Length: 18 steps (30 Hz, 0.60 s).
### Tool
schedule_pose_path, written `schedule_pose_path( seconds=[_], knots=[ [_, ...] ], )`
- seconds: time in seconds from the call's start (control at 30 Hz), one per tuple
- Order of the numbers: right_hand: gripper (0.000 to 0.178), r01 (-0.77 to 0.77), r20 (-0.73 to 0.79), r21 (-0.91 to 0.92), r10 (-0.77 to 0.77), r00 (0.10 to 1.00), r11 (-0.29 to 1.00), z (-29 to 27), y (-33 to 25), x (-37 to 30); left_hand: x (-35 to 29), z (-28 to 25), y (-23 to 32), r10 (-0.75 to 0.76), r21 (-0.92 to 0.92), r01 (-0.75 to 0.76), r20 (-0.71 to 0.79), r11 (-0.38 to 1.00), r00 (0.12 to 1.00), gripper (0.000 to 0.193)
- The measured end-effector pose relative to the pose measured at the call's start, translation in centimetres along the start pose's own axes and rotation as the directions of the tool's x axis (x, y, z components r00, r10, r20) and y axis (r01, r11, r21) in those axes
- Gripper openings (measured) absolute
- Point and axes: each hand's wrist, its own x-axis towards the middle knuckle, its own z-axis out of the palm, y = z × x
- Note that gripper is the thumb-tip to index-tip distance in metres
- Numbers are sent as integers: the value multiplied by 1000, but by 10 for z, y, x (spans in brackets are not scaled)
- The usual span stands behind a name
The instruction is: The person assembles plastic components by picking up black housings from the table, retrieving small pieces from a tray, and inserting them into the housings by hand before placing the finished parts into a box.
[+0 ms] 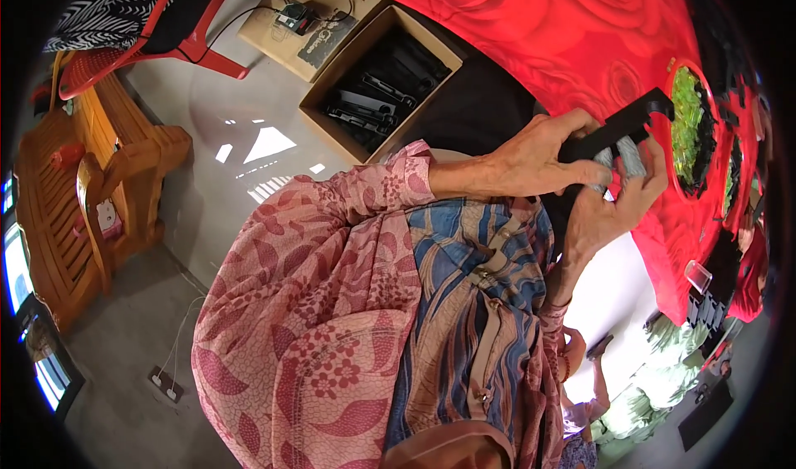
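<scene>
My left hand [543,155] is closed around the near end of a long black plastic part [618,126]. The part slants up to the right, with a hooked or knobbed far end. My right hand [618,208] grips it from below, fingers bent against its side. Grey wrapping [632,158] covers some of the right hand's fingers. The left thumb lies along the part, close to the wrapped fingers. To the right of the hands, a red tray [673,83] holds bright green small pieces [686,125] and black pieces beside them.
A red rose-patterned cloth [531,29] covers the table. An open cardboard box [319,125] of black parts stands left of it, beside a closed carton [269,34]. Farther left are a red plastic chair [220,54] and a wooden bench [124,145]. Another person [580,403] is at lower right.
</scene>
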Motion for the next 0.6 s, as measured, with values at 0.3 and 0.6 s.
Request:
schedule_pose_path(
  seconds=[0.3,0.6],
  knots=[
    [23,31,-69,177,-19,997,984,4,-14,-5,-18,-36,-7,33,-124,-54,-167,991,985,35],
    [21,-207,-21,356,230,973,911,13,1,-9,-78,-157,-96,-61,-72,-5,-871,997,488,41]
  ],
)
